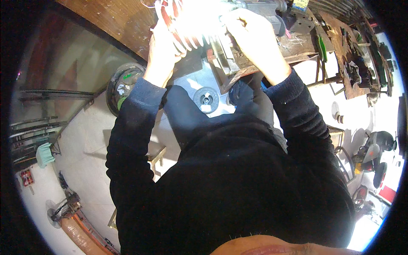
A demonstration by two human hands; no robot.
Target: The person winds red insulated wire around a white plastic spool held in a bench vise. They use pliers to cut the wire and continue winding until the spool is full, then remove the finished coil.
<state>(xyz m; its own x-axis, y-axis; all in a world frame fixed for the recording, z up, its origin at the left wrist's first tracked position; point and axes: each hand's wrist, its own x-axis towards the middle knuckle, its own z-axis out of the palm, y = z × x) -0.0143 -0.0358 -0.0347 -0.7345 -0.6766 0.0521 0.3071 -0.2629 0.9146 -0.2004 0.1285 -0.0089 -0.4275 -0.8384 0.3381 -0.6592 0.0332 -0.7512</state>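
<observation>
A curved red-and-white banded bundle (166, 11), perhaps a wound coil, sits at the top centre, partly lost in white glare. The person's left hand (162, 53) grips its left and near side with fingers curled. The right hand (253, 35) reaches in from the other side, thumb and fingers brought close together at the glare's edge; whether they pinch anything, I cannot tell.

Just beyond the right hand is a dark grey machine body (264, 8) on a worn wooden bench (293, 47). Brown wooden boarding (100, 17) lies up and left. Below, between the person's knees, a dark round disc (206, 100) with a central hole rests on the floor.

The bright light could hide a misplaced band, and a slackened left grip could let the bundle shift or drop through the gap below.
</observation>
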